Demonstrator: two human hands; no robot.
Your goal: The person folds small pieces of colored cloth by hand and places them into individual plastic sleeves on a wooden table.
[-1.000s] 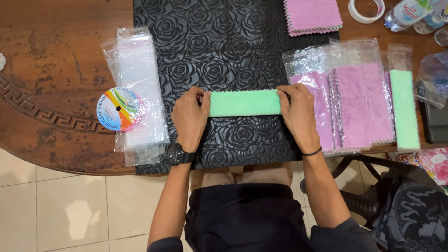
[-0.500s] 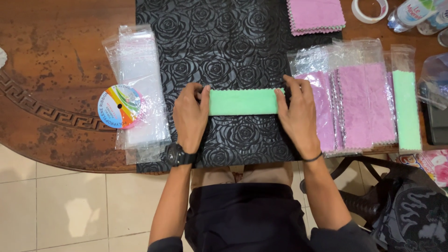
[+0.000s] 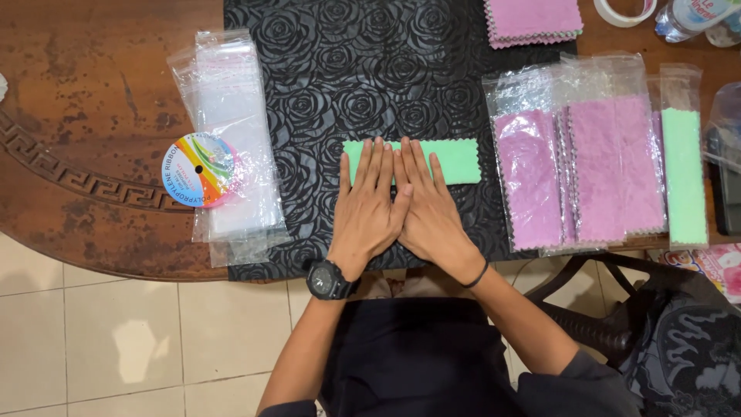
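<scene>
The brown wooden bench (image 3: 93, 85) carries a black mat embossed with roses (image 3: 340, 69), and on that mat both hands lie flat, side by side, pressing a folded green cloth (image 3: 455, 161). The left hand (image 3: 369, 202) and right hand (image 3: 426, 202) are open, fingers straight and together, thumbs touching; neither grips anything. Judging by this, the step in hand is smoothing the folded strip flat, and any following move would call for keeping the fold tight so the layers do not spring apart.

The cloth is a narrow mint-green strip with a pinked, zigzag edge, lying crosswise under the fingertips; its end shows past the right hand's fingers, the rest is covered.

Beyond the right hand lie clear bags holding pink cloths (image 3: 575, 166) and one holding a green cloth (image 3: 684, 174). Beyond the left hand sits a pile of empty clear bags (image 3: 231, 100) with a rainbow-coloured ribbon spool (image 3: 199, 169) on it. Far ahead of the right hand lies a stack of pink cloths (image 3: 532, 19).
</scene>
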